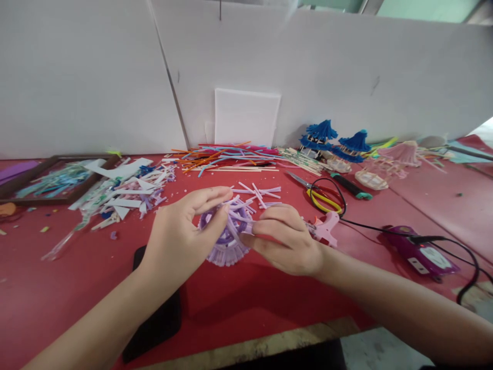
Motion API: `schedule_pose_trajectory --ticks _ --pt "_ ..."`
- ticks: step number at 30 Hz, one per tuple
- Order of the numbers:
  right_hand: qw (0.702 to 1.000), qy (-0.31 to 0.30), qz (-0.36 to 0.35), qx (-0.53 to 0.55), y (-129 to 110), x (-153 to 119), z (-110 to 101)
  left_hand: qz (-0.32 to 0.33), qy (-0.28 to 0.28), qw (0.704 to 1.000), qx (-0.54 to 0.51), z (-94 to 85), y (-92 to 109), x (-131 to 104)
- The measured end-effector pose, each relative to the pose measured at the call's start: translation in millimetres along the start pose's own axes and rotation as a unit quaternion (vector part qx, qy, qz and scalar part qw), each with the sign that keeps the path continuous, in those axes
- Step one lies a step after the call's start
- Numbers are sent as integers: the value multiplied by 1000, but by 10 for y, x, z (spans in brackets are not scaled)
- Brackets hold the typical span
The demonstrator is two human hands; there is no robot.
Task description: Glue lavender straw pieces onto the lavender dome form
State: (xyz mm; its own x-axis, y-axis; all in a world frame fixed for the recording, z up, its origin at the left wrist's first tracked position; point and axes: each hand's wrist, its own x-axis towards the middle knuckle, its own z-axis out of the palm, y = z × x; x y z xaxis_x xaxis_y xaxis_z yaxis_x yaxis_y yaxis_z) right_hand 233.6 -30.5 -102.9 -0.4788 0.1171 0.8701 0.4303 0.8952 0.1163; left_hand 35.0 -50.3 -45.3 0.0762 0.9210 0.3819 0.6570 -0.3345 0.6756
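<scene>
Hands [175, 231] [288, 239], two, hold one lilac piece [228, 252]; two blue-roofed models [319, 131] stand beyond.

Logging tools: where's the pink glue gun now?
In the head view, the pink glue gun lies right of centre, beside the right hand, below the yellow-handled scissors.

From my remote seat I see the bare left forearm [103, 313] and right forearm [385, 300] slanting in from either side. The left hand [185, 226] arches, thumb below outstretched fingers; facing it, the right hand [287, 239] curls, fingertips pinched.
</scene>
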Motion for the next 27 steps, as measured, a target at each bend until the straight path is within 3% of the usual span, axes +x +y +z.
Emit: schedule_pose_trajectory --ticks 9,12,15,17,19,23,27 --pt "999 -32 -6 35 3 -17 -70 38 17 998 -49 -21 -53 -8" --pt "999 -9 13 48 99 12 -194 70 65 993 -63 -57 -51 17" --pt "997 -14 78 -20 363 33 -300 73 119 989 -57 -109 -75 57" --pt "976 -112 168 -83 616 24 -339 61 128 989 -29 -141 -119 76" --pt "933 -246 239 -109 879 -6 -352 59 121 991 -12 -160 -177 82" --pt "876 -406 252 -67 1232 -98 -313 64 130 989 -33 -155 -281 66" --pt "819 -523 235 -23 1294 -165 -173 74 92 992 -52 -130 -350 7"
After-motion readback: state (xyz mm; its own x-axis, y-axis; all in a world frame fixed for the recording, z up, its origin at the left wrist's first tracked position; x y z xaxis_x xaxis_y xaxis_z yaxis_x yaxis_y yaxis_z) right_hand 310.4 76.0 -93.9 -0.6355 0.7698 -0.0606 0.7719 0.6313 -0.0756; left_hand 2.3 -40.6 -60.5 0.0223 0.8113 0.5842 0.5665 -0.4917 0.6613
